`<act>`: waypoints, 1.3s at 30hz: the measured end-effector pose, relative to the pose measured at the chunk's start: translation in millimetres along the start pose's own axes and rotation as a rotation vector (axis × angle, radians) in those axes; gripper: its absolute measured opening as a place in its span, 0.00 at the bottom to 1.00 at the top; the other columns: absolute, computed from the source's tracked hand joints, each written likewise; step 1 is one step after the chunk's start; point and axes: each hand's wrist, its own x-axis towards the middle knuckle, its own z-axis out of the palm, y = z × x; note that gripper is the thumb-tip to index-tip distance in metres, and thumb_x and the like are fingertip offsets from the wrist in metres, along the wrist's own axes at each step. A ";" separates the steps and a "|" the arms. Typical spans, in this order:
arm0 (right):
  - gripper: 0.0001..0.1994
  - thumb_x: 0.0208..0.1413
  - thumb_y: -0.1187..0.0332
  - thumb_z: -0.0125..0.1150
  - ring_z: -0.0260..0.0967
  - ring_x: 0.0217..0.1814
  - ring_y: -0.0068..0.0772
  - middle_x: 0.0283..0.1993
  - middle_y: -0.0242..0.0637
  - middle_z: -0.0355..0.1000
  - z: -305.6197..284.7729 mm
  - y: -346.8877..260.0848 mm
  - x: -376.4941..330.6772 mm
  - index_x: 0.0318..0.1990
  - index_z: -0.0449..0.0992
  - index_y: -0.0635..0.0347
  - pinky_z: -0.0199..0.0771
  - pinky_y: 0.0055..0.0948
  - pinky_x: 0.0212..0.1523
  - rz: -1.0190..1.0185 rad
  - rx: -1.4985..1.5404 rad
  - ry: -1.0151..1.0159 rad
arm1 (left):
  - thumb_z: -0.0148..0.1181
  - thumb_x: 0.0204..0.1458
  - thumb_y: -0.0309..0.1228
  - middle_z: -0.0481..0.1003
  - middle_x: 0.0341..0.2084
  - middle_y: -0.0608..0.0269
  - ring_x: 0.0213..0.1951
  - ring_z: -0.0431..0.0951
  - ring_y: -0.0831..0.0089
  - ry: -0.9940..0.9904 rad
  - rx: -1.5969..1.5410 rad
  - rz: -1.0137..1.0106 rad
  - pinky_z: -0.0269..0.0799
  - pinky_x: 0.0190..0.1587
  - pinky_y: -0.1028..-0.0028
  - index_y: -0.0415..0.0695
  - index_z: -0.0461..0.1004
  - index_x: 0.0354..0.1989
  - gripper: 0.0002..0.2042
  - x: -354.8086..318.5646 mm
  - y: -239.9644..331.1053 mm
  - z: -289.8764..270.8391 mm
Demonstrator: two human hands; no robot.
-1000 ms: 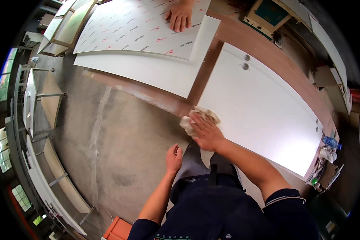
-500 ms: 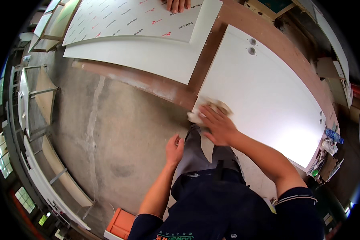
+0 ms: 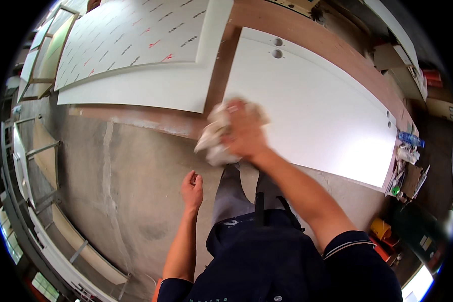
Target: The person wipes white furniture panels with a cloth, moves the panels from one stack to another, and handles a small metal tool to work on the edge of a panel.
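A crumpled off-white cloth (image 3: 215, 135) is bunched under the fingers of my right hand (image 3: 246, 132), both smeared by motion. They are over the near left corner of a white panel (image 3: 307, 105); whether the cloth touches it I cannot tell. That panel lies flat on a brown bench (image 3: 220, 75) and has two round cup holes near its far left corner, with smaller ones at its right end. Away from the bench, my left hand (image 3: 192, 190) hangs over the floor, its fingers loosely curled, thumb apart, and nothing visible in them.
Left of a strip of bare bench lie another white panel (image 3: 136, 98) and a film-covered panel (image 3: 131, 38) on top of it. A blue plastic bottle (image 3: 410, 139) and small clutter sit at the bench's right end. Racks with panels (image 3: 46, 146) stand along the left.
My right hand has lifted and swung with the cloth toward the panel's left edge. The view has shifted right, and the other person's hand on the film-covered panel is gone from sight.
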 end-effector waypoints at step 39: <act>0.37 0.42 0.76 0.50 0.46 0.75 0.45 0.70 0.50 0.53 -82.9 102.3 -232.0 0.66 0.56 0.67 0.46 0.44 0.72 0.510 0.029 0.133 | 0.56 0.52 0.20 0.77 0.32 0.58 0.33 0.76 0.64 -0.249 0.465 0.940 0.72 0.36 0.70 0.38 0.75 0.38 0.07 38.3 221.9 104.0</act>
